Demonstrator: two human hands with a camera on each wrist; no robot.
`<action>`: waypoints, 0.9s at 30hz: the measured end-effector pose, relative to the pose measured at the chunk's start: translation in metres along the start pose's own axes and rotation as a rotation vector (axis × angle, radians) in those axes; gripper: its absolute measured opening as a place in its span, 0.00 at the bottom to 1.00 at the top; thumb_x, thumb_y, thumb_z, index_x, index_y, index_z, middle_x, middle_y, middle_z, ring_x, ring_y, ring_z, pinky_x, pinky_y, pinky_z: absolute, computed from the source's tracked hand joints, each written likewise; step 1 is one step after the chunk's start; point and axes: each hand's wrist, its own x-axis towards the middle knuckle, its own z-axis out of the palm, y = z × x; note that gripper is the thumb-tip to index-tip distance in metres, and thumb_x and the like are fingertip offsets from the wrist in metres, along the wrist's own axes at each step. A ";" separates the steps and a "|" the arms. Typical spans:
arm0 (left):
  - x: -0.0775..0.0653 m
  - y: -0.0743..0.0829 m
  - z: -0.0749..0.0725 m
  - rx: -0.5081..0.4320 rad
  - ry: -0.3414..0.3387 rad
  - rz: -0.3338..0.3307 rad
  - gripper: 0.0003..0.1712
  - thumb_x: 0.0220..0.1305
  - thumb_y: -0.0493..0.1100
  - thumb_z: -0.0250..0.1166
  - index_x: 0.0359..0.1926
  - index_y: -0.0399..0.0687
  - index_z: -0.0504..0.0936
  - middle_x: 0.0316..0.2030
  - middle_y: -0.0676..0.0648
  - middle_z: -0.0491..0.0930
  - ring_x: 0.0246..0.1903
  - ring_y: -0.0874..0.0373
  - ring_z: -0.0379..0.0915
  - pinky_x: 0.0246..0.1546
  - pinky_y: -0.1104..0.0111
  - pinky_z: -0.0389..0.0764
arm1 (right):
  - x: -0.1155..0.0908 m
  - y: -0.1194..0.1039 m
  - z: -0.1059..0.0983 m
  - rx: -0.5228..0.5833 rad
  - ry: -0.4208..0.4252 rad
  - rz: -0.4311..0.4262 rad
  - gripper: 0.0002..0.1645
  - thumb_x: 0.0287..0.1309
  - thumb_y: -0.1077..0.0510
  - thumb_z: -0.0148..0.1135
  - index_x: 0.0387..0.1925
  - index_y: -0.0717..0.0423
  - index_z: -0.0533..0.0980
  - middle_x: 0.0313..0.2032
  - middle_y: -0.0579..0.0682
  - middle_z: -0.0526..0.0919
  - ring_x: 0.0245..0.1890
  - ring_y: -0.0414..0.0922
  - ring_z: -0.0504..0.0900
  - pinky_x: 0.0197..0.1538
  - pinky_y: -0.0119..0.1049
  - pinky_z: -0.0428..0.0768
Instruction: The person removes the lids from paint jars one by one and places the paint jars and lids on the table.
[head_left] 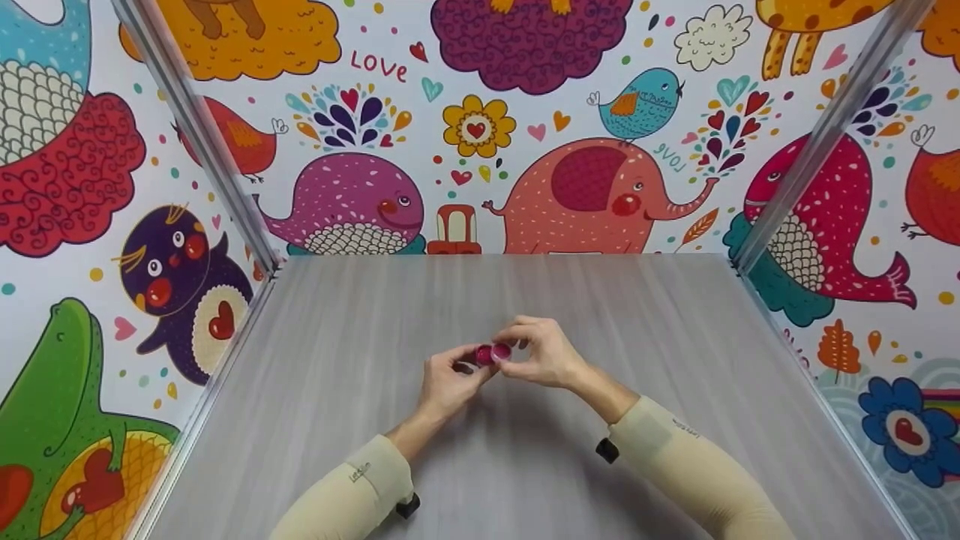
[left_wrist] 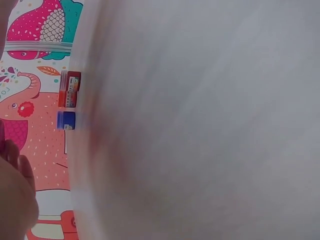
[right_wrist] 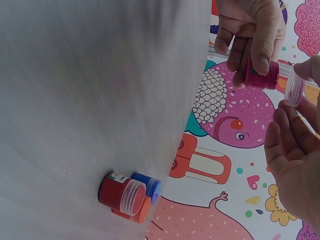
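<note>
Between both hands, above the table, is a small magenta paint jar (head_left: pixel 484 355) with its translucent screw lid (head_left: pixel 502 351) off. My left hand (head_left: pixel 450 382) grips the jar around its body. The lid is pinched by my right hand (head_left: pixel 544 352), thumb on one side and fingertips on the other. In the right wrist view the jar (right_wrist: pixel 261 75) lies sideways, its mouth facing the lid (right_wrist: pixel 294 90), with a narrow gap between them. The left wrist view shows only part of the left hand (left_wrist: pixel 17 200) at its edge.
A red paint jar (right_wrist: pixel 115 192), an orange one (right_wrist: pixel 142 211) and a blue one (right_wrist: pixel 150 184) stand close together on the grey table (head_left: pixel 360 315), lids on. Patterned walls with metal corner posts (head_left: pixel 225 172) enclose the table's back and sides.
</note>
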 end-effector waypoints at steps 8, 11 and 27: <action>0.000 0.002 -0.005 0.009 0.012 -0.004 0.16 0.63 0.41 0.85 0.51 0.47 0.96 0.41 0.46 0.96 0.40 0.57 0.91 0.43 0.56 0.94 | -0.001 0.000 0.001 0.008 -0.001 0.002 0.15 0.60 0.57 0.82 0.49 0.53 0.93 0.41 0.49 0.93 0.40 0.45 0.90 0.43 0.50 0.91; 0.000 0.002 -0.006 0.016 0.019 -0.002 0.16 0.63 0.40 0.84 0.52 0.46 0.95 0.42 0.45 0.96 0.40 0.58 0.91 0.41 0.60 0.93 | -0.002 0.000 0.002 0.006 -0.010 0.005 0.15 0.60 0.56 0.82 0.49 0.52 0.93 0.41 0.49 0.92 0.41 0.44 0.90 0.43 0.49 0.91; 0.002 0.001 -0.012 0.041 0.029 -0.014 0.15 0.62 0.41 0.85 0.50 0.46 0.95 0.40 0.47 0.96 0.40 0.53 0.91 0.38 0.71 0.87 | -0.005 0.001 0.008 0.013 -0.014 0.016 0.16 0.59 0.57 0.84 0.48 0.54 0.93 0.40 0.49 0.93 0.39 0.49 0.91 0.43 0.54 0.91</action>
